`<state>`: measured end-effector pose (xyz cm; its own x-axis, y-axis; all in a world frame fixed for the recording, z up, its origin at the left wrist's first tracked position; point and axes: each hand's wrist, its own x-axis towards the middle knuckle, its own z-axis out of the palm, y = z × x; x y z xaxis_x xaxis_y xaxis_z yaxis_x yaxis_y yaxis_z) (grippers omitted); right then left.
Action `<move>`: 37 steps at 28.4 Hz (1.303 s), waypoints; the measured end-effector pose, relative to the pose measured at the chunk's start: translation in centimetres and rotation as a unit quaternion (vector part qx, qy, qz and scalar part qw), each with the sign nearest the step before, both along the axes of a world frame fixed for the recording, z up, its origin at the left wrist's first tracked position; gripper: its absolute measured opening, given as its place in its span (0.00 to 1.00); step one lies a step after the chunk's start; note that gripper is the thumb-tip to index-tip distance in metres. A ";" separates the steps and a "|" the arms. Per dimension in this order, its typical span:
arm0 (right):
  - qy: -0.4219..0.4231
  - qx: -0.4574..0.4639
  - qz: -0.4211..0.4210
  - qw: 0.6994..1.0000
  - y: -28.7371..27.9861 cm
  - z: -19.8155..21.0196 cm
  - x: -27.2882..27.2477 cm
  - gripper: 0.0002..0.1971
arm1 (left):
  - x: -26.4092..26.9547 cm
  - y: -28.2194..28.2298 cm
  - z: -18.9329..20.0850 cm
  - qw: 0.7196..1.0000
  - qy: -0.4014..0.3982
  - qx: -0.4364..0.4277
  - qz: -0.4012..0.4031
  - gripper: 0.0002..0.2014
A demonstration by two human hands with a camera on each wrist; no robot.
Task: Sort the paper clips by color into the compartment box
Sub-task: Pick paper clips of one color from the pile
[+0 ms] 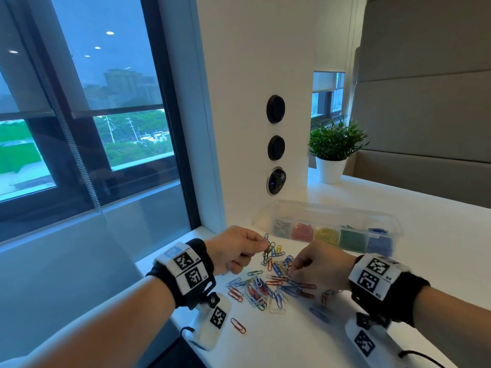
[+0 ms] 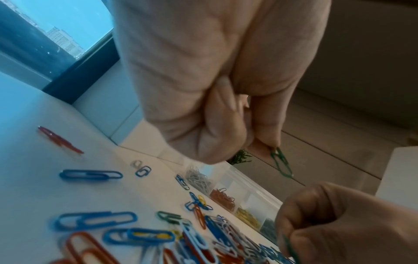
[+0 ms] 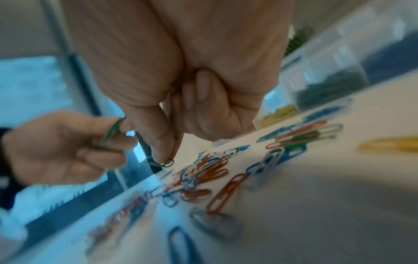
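A loose pile of coloured paper clips [image 1: 265, 285] lies on the white table between my hands. My left hand [image 1: 261, 244] is raised just above the pile's far side and pinches a small bunch of green clips [image 2: 281, 162] between thumb and forefinger. My right hand [image 1: 292, 269] is down at the right side of the pile, and its thumb and forefinger pinch one green clip [image 3: 166, 162]. Behind the pile stands the clear compartment box [image 1: 326, 208], holding white, red, yellow, green and blue clips in separate compartments from left to right.
A potted plant [image 1: 332, 155] stands at the back of the table beside a white pillar with round sockets [image 1: 276, 147]. The table's edge runs along the left by the window. Stray clips lie nearer me, a red one [image 1: 237, 325] and a blue one [image 1: 318, 314].
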<state>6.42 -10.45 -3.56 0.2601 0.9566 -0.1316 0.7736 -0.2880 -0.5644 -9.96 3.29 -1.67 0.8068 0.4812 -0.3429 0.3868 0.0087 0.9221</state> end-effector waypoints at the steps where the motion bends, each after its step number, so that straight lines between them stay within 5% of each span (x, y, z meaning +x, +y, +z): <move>1: 0.044 0.002 -0.018 0.999 -0.2 0.0 0.4 0.04 | 0.1 -0.1 0.0 1.000 0.001 -0.001 0.003 0.03; 6: 0.290 -0.009 -0.065 0.955 -1.4 -0.4 1.5 0.11 | 0.4 -0.1 -0.5 0.999 0.000 -0.034 0.002 0.07; 11: 0.552 -0.017 -0.129 0.824 -1.6 0.3 1.8 0.06 | 0.1 0.5 -0.3 0.972 -0.079 -0.214 0.052 0.09; 14: 0.630 -0.006 -0.156 0.761 -1.3 0.9 2.3 0.04 | 0.4 1.2 0.0 0.966 -0.083 -0.222 0.106 0.13; 16: 0.637 0.006 -0.167 0.753 -1.0 1.4 2.3 0.03 | 0.8 1.8 0.1 0.975 -0.055 -0.177 0.122 0.14; 19: 0.591 0.004 -0.165 0.790 -0.3 2.2 2.1 0.03 | 1.3 2.3 0.4 0.993 0.039 -0.013 0.109 0.09; 21: 0.493 -0.016 -0.171 0.853 0.5 2.3 2.3 0.02 | 1.4 2.7 0.2 0.986 0.103 0.122 0.056 0.11; 23: 0.225 -0.049 -0.136 0.964 1.9 1.7 2.8 0.03 | 1.5 2.9 0.0 0.955 0.157 0.251 -0.012 0.10; 24: 0.076 -0.049 -0.095 0.991 2.9 1.4 2.9 0.04 | 1.6 2.9 -0.2 0.932 0.173 0.315 -0.046 0.08; 26: -0.083 -0.044 -0.023 0.995 4.9 0.6 2.6 0.07 | 1.8 2.8 -0.6 0.893 0.188 0.395 -0.107 0.09; 33: -0.185 -0.059 -0.001 0.981 8.5 -0.7 2.2 0.05 | 2.4 2.5 -1.7 0.842 0.240 0.451 -0.172 0.09; 37: -0.194 -0.068 0.027 0.978 8.0 -0.6 2.6 0.05 | 2.4 3.7 -1.3 0.879 0.231 0.389 -0.149 0.10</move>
